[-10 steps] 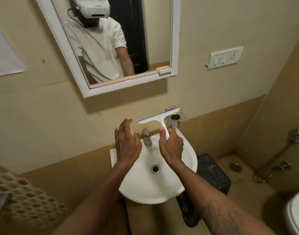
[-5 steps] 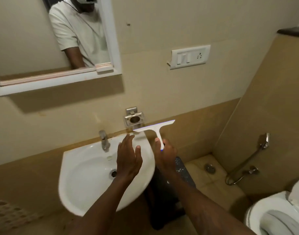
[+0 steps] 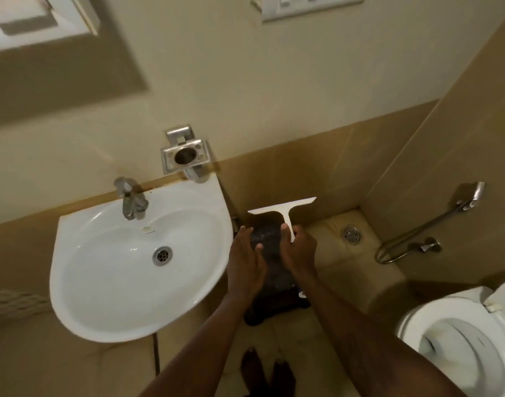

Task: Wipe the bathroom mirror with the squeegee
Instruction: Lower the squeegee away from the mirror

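My right hand (image 3: 298,253) grips the handle of a white squeegee (image 3: 283,210), blade up and roughly level, low over a dark stool (image 3: 270,279) to the right of the basin. My left hand (image 3: 244,265) hovers beside it with straight fingers, holding nothing. The white-framed mirror (image 3: 39,27) shows only as a blurred lower corner at the top left, far above both hands.
A white wall basin (image 3: 82,308) with a steel tap (image 3: 131,200) fills the left. A steel holder (image 3: 185,156) hangs on the wall above it. A switch plate (image 3: 311,7) sits top right. A floor drain (image 3: 351,234), a hose sprayer (image 3: 469,196) and a toilet (image 3: 457,348) lie right.
The view has swung right and down, so the mirror slid out to the top left. Both hands and the squeegee dropped from in front of the basin to beside it, over the stool.
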Tool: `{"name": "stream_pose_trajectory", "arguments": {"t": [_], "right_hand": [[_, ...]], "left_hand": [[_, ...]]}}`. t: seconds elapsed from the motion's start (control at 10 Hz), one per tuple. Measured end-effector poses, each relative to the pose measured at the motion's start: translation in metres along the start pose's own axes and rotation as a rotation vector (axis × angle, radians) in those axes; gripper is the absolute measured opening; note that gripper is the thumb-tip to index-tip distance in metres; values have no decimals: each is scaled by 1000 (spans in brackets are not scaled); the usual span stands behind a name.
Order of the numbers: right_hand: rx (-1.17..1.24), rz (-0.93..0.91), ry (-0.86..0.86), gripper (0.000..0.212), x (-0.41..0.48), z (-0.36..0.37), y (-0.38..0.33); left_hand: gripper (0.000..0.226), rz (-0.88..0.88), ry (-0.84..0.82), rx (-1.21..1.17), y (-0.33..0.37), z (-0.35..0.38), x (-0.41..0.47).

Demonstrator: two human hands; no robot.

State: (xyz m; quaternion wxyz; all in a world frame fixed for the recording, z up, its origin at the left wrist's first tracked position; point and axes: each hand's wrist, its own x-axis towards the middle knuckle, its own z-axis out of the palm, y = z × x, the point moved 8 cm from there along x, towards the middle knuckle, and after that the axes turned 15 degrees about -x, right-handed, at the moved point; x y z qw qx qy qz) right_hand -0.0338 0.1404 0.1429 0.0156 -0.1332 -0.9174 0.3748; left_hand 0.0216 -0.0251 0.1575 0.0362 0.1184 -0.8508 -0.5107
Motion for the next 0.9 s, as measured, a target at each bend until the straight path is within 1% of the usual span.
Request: {"name": "stream_pose_trajectory", "arguments": {"t": [0.1, 0.2, 0.4, 0.6, 0.7, 0.8, 0.9], "right_hand": [[-26, -1, -14, 30, 17, 38, 27], [-74, 30, -23, 35, 40, 109, 79], [-112, 20, -82, 36, 69, 214, 146], [-126, 19, -109, 38, 76, 256, 177], [-119, 10, -98, 40, 81, 262, 181], [-102, 8, -159, 51, 78, 254, 171], [-130, 45, -176, 59, 76, 237, 165]], "left_hand": [[51, -44, -15, 19, -42, 26, 15], [53, -132, -44, 12, -116, 73, 41], [54, -218, -34, 26, -209, 120, 71], [53, -237, -30, 53, -252, 136, 83], [53, -230, -38, 74, -259, 140, 85], [54, -245, -45, 79, -252, 136, 81], [54, -233, -27, 86, -234, 128, 75]]}}
